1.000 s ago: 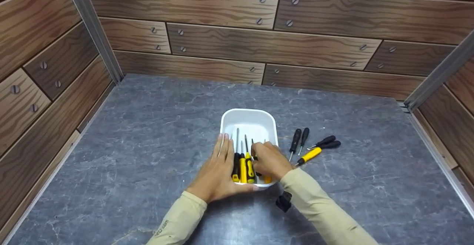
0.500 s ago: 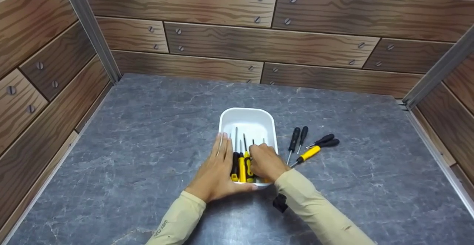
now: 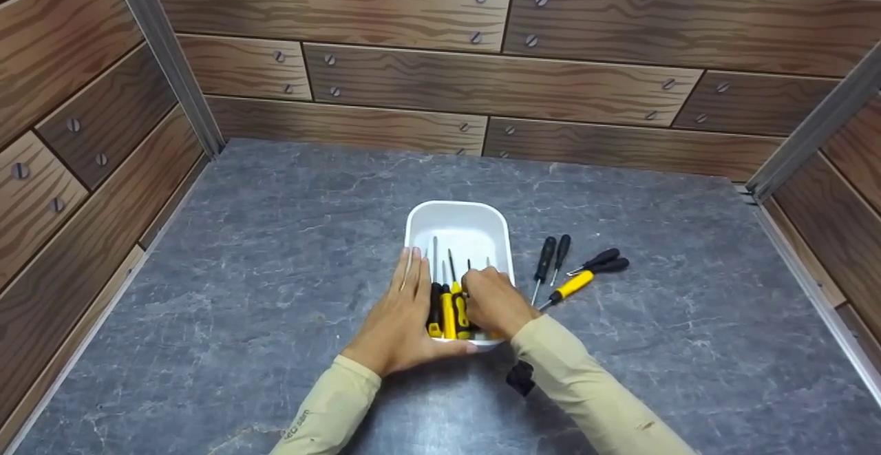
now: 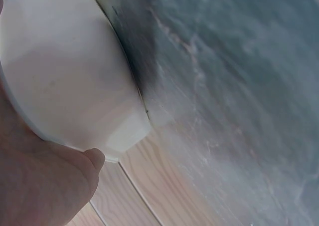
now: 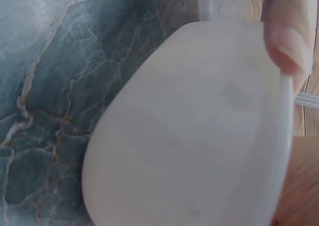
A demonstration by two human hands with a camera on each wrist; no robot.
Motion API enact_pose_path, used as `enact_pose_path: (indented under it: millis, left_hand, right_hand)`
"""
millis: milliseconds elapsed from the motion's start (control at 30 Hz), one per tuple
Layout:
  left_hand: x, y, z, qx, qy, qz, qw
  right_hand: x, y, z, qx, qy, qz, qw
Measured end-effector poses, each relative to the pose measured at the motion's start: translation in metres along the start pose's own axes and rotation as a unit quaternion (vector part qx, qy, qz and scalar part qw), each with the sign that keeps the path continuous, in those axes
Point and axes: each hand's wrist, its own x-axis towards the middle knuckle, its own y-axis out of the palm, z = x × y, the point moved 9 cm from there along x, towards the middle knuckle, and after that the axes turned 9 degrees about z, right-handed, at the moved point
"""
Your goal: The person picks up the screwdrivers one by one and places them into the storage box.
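Observation:
A white plastic bin [image 3: 456, 215] holds several screwdrivers side by side, handles at the near end. They include a black one [image 3: 434, 309], a yellow one [image 3: 449, 314] and a black-and-yellow one [image 3: 462, 314]. My left hand [image 3: 394, 321] lies along the bin's left rim with straight fingers, its thumb stretched along the near rim. Inside the bin, the curled fingers of my right hand [image 3: 497, 301] grip a screwdriver whose handle they hide; a thin dark shaft [image 3: 469, 263] sticks out beyond them. Both wrist views show mostly the bin's outer wall [image 4: 75, 71].
Right of the bin lie several loose screwdrivers: two black ones [image 3: 544, 260] side by side, a yellow-handled one [image 3: 575, 286] and black handles [image 3: 603, 259] beyond it. Wood-patterned walls [image 3: 440, 76] bound the grey marbled tabletop [image 3: 303, 221]. A small black object [image 3: 520, 378] shows under my right wrist.
My right hand has shifted slightly left and toward me, covering a black handle and most of a yellow handle seen earlier. The left hand and bin stay almost as they were.

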Motion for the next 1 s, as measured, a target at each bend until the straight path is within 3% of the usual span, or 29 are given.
enact_pose_path:
  millis: [233, 400, 500, 567, 667, 800, 1000]
  left_hand:
    - [0.0, 0.001, 0.0, -0.001, 0.004, -0.004, 1.0]
    - [0.0, 0.0, -0.001, -0.003, 0.007, -0.009, 0.9999]
    - [0.0, 0.0, -0.001, -0.003, 0.003, -0.008, 1.0]
    - [0.0, 0.0, 0.0, -0.002, -0.001, -0.006, 1.0]
    - [0.001, 0.001, 0.001, -0.003, -0.007, -0.001, 1.0]
    - [0.0, 0.001, 0.0, -0.001, -0.006, -0.001, 1.0]
    - [0.0, 0.0, -0.002, 0.007, 0.004, -0.011, 0.9999]
  right_hand:
    - [-0.01, -0.025, 0.002, 0.043, -0.019, -0.029, 0.9985]
    - [-0.026, -0.066, -0.013, 0.059, -0.063, -0.124, 0.9886]
    - [-0.038, -0.087, -0.033, 0.049, -0.092, -0.178, 0.9784]
    - [-0.045, -0.094, -0.049, 0.038, -0.098, -0.194, 0.9753]
    - [-0.054, -0.097, -0.079, 0.021, -0.075, -0.178, 0.9809]
    - [-0.064, -0.084, -0.115, -0.006, -0.051, -0.122, 0.9912]
    - [-0.073, -0.055, -0.137, -0.079, -0.089, -0.084, 0.9893]
